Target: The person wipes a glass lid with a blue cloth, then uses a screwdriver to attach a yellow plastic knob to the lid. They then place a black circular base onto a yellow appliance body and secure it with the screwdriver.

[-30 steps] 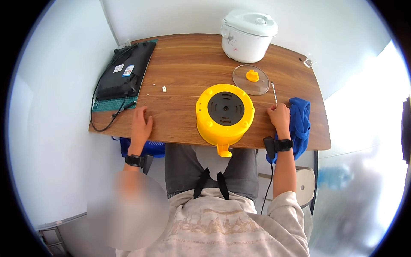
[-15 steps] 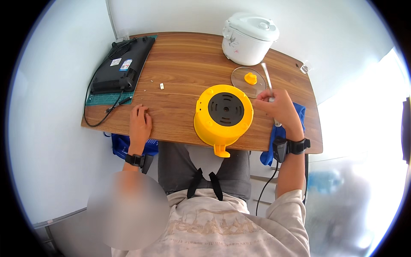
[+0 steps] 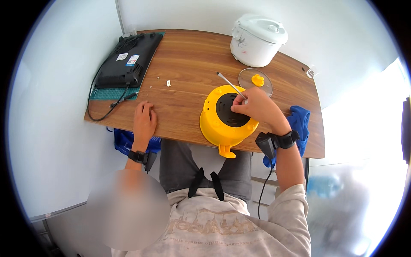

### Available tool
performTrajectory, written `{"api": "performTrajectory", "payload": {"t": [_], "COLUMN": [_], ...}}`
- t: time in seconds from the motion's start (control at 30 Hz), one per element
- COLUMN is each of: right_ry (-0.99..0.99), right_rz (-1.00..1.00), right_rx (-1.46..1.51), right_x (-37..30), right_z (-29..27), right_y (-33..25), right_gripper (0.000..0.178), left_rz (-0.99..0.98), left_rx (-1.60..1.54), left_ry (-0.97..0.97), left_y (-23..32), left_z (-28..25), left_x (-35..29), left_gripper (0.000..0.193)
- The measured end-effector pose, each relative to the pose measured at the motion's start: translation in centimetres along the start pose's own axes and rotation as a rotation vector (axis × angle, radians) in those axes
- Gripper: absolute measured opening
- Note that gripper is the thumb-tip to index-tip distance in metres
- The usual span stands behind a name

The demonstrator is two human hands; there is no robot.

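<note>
A round yellow appliance (image 3: pixel 212 124) lies upside down near the table's front edge, its black underside facing up. My right hand (image 3: pixel 257 107) is over that black underside and grips a thin metal tool (image 3: pixel 227 82), likely a screwdriver, whose shaft sticks up and to the left. My left hand (image 3: pixel 144 121) rests flat on the wood near the front edge, left of the appliance, holding nothing.
A white rice cooker (image 3: pixel 257 40) stands at the back. A clear glass lid (image 3: pixel 256 81) with a yellow knob lies beside it. A black device (image 3: pixel 128 61) with a cable sits on a green mat at back left. A blue cloth (image 3: pixel 301 124) hangs at the right edge.
My right hand left the blue cloth, took up the metal tool and moved left onto the yellow appliance's underside. My left hand stayed flat on the table.
</note>
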State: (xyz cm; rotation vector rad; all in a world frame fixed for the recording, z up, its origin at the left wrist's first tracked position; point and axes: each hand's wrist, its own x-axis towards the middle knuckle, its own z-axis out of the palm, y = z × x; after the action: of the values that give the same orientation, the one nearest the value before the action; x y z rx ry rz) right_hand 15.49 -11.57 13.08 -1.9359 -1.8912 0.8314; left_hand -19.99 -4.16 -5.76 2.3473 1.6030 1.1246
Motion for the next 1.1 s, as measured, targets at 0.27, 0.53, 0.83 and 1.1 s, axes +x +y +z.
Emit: {"api": "performTrajectory", "payload": {"t": [0.27, 0.53, 0.83, 1.1], "right_ry": [0.037, 0.084, 0.011, 0.218], "right_rz": [-0.032, -0.112, -0.072, -0.07], "right_rx": [-0.018, 0.049, 0.03, 0.182], "right_x": [0.1, -0.9, -1.0, -2.9], "right_z": [0.2, 0.2, 0.4, -0.9], "right_y": [0.0, 0.9, 0.4, 1.9], "right_gripper": [0.021, 0.023, 0.025, 0.024], "left_rz": [-0.03, -0.034, -0.025, -0.034], "left_rx": [-0.002, -0.025, 0.001, -0.012], "left_ry": [-0.014, -0.013, -0.004, -0.021], "left_y": [0.2, 0.0, -0.1, 0.0], "left_z": [-0.3, -0.1, 0.0, -0.1], "left_x": [0.0, 0.0, 0.0, 0.1], "left_gripper": [0.021, 0.022, 0.022, 0.021]}}
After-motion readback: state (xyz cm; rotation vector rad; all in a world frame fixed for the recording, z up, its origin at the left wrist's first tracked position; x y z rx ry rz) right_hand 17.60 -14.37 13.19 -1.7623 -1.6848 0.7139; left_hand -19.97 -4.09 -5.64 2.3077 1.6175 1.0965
